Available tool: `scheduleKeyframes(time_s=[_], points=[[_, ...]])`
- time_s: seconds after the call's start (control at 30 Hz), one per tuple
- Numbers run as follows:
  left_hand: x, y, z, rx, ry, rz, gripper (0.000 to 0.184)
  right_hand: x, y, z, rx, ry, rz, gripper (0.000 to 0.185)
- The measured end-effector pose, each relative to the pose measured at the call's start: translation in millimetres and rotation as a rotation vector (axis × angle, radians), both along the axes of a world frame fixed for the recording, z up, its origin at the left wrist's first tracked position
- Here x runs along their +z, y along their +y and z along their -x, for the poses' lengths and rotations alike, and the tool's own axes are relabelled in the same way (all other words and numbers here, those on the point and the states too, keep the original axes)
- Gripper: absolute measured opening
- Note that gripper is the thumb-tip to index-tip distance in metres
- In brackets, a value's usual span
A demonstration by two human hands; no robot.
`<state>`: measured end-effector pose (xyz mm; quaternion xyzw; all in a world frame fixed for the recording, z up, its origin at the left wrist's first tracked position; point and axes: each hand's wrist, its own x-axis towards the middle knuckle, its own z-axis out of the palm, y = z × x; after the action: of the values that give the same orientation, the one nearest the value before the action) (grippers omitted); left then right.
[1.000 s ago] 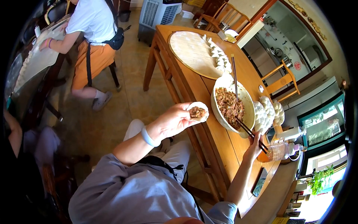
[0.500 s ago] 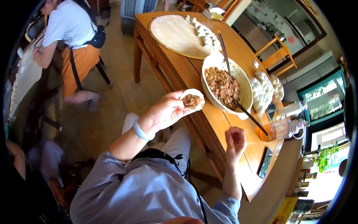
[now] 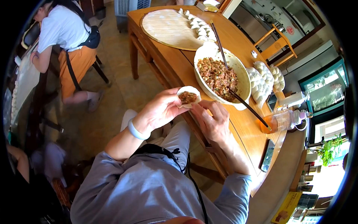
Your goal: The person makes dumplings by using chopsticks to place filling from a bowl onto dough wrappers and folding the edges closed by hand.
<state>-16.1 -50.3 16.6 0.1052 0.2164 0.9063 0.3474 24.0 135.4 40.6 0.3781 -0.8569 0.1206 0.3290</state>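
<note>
My left hand (image 3: pixel 159 110) holds a round white dough wrapper (image 3: pixel 189 97) with a lump of meat filling on it. The fingers of my right hand (image 3: pixel 212 121) pinch the wrapper's right edge. Beyond my hands, a white bowl (image 3: pixel 244 80) of minced filling (image 3: pixel 218 77) stands on the wooden table. Two pairs of chopsticks rest in it, one (image 3: pixel 219 43) leaning on the far side, the other (image 3: pixel 253 112) over the near rim. Folded dumplings (image 3: pixel 201 28) line the right side of a round woven tray (image 3: pixel 167 30).
Bags of white dough balls (image 3: pixel 261 82), a bottle of orange liquid (image 3: pixel 281 122) and a phone (image 3: pixel 267 155) lie or stand to the right. A co-worker (image 3: pixel 67 30) leans over another table (image 3: pixel 28 82) at the left. A chair (image 3: pixel 276 46) stands beyond the table.
My right hand has let go of the chopsticks, which stay in the bowl, and has moved left to the wrapper's edge. The view has shifted, and the co-worker leans further over the other table.
</note>
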Motion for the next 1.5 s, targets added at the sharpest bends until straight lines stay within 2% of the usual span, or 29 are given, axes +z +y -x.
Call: scheduleKeyframes(time_s=[0.5,0.6,0.7,0.8,0.93,1.0,1.07,1.13,1.2,1.23,1.33,1.4,1.47,1.5], points=[[3.3,23.3,-2.9,0.001,0.036,0.051,0.047,-7.0,24.1,1.3,-0.032,0.014,0.106,0.025],[5.1,28.7,-2.6,-0.001,0.048,0.050,0.048,-8.4,32.6,3.1,-0.037,0.039,0.046,0.025],[8.0,33.3,-3.7,0.025,0.037,0.042,0.049,2.7,32.4,-3.1,-0.032,-0.031,0.129,0.019],[7.6,32.5,-0.2,0.049,0.035,0.021,0.046,20.5,39.0,-18.2,-0.076,-0.492,0.268,0.012],[12.2,27.5,5.2,0.114,-0.006,0.026,0.047,33.9,77.0,-31.3,-0.088,-0.959,0.121,0.028],[12.1,25.0,9.4,0.113,0.007,0.019,0.046,25.3,106.0,-39.4,-0.252,-1.028,0.051,0.036],[12.7,26.0,12.3,0.118,0.012,0.004,0.046,21.3,129.4,-48.4,-0.597,-1.086,0.082,0.045],[15.0,29.4,14.5,0.125,0.009,-0.009,0.045,6.8,158.6,-50.0,-0.837,-0.876,0.110,0.049],[16.9,32.8,16.3,0.095,-0.007,-0.005,0.044,5.4,167.4,-48.4,-0.842,-0.680,0.448,0.052],[18.1,35.1,18.3,0.080,-0.011,-0.005,0.044,7.7,164.9,-43.4,-0.752,-0.586,0.577,0.047],[17.0,41.2,22.4,0.064,-0.015,-0.004,0.049,12.6,154.7,-20.1,-0.564,-0.431,0.719,0.036],[20.8,44.5,23.6,0.068,-0.003,0.006,0.046,17.5,140.0,1.1,-0.465,-0.344,0.790,0.027],[24.0,46.9,25.1,0.075,0.008,0.012,0.045,30.2,125.0,15.7,-0.464,-0.464,0.735,0.022],[25.5,48.0,26.3,0.076,0.014,0.012,0.045,31.9,126.2,25.6,-0.468,-0.517,0.609,0.019]])
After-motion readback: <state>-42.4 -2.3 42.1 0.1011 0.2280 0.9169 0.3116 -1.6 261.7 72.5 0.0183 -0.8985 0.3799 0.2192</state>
